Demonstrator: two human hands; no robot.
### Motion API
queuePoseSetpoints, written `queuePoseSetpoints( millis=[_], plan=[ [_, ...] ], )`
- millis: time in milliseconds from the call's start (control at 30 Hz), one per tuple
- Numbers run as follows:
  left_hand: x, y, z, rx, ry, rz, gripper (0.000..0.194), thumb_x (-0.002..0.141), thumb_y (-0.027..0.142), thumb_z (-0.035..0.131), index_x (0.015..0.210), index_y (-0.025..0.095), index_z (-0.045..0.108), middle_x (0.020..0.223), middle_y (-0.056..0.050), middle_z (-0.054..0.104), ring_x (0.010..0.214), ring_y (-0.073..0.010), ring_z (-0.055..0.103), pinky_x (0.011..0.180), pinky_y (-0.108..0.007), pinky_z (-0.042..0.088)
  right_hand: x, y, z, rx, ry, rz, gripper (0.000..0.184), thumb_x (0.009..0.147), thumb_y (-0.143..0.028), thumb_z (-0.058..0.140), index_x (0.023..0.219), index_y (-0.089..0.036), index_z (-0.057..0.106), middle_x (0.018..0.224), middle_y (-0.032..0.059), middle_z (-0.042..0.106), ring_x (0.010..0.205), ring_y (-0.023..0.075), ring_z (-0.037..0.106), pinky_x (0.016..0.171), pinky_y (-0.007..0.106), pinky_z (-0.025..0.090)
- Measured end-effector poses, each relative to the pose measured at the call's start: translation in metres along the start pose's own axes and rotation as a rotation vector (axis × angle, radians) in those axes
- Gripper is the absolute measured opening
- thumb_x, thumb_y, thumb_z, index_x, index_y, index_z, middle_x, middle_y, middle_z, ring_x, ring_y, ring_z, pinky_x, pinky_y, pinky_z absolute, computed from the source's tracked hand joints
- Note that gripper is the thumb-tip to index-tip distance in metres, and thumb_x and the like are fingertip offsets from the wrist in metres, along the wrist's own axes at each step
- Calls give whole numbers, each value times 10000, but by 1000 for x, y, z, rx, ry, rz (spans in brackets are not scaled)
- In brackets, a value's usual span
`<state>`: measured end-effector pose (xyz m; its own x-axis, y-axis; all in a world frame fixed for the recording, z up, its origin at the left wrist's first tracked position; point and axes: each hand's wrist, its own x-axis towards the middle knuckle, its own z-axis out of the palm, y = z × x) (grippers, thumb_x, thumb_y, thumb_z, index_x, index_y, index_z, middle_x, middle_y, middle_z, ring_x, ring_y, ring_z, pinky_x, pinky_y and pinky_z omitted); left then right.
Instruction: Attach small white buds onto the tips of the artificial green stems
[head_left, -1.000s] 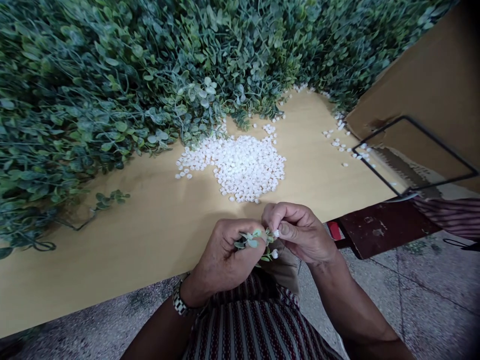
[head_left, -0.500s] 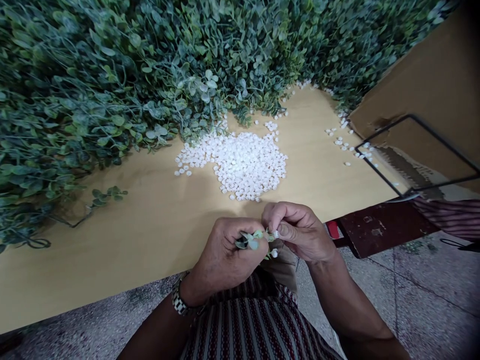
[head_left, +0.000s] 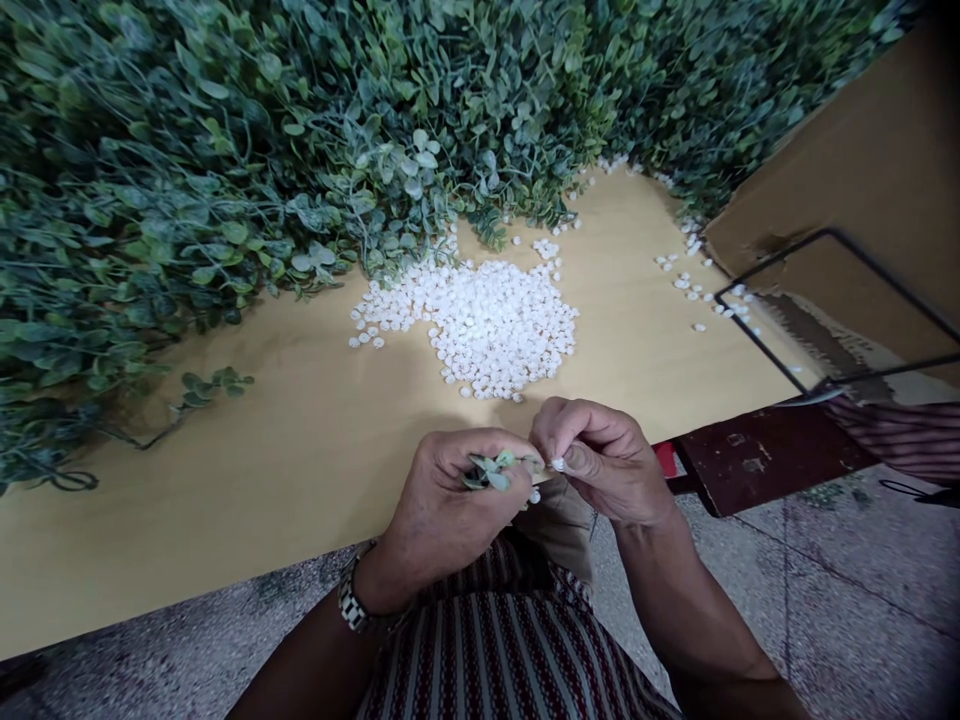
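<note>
My left hand [head_left: 461, 495] is closed round a small artificial leaf sprig [head_left: 491, 470], whose green leaves poke out above the fist. Between the thumb and fingers of my right hand [head_left: 607, 460] a small white bead-like bud [head_left: 558, 464] is pinched, close to the tip of the sprig. Another white bud [head_left: 534, 495] shows just under my left fingers. Both hands are at the table's front edge, in front of a heap of the same white buds [head_left: 499, 330]. My fingers hide most of the stem.
A thick bank of artificial greenery [head_left: 315, 130] lines the back of the tan table [head_left: 300, 460]. One loose sprig [head_left: 217, 385] lies at left. At right are scattered buds, a torn cardboard box [head_left: 855, 170], a black wire frame [head_left: 892, 260] and a dark red bench [head_left: 772, 450].
The sprig has turned in my left hand, and the white bud below has shifted left and is partly covered. My right hand stays pinched on its bud, a little further right.
</note>
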<state>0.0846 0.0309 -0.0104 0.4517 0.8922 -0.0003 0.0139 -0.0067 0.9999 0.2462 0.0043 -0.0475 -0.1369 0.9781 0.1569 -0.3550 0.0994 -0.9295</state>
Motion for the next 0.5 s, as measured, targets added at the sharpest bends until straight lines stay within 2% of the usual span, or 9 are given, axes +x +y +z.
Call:
queuePoseSetpoints(
  millis=[233,500],
  plan=[
    [0,2,2,-49,-33,-25,142,679,68,552,608,120,663,488,34,526,446,-49,396,417,-145,350,2,1,1,-5,-7,-24,40,802,-240,663,782,-214,686,693,0,557,631,112,478,569,246,354],
    [-2,3,0,-29,-64,-45,157,680,68,533,594,123,653,466,42,513,427,-46,361,405,-149,324,-2,1,1,-67,-1,-15,47,793,-250,671,772,-214,692,687,3,556,636,122,476,575,255,358]
  ],
)
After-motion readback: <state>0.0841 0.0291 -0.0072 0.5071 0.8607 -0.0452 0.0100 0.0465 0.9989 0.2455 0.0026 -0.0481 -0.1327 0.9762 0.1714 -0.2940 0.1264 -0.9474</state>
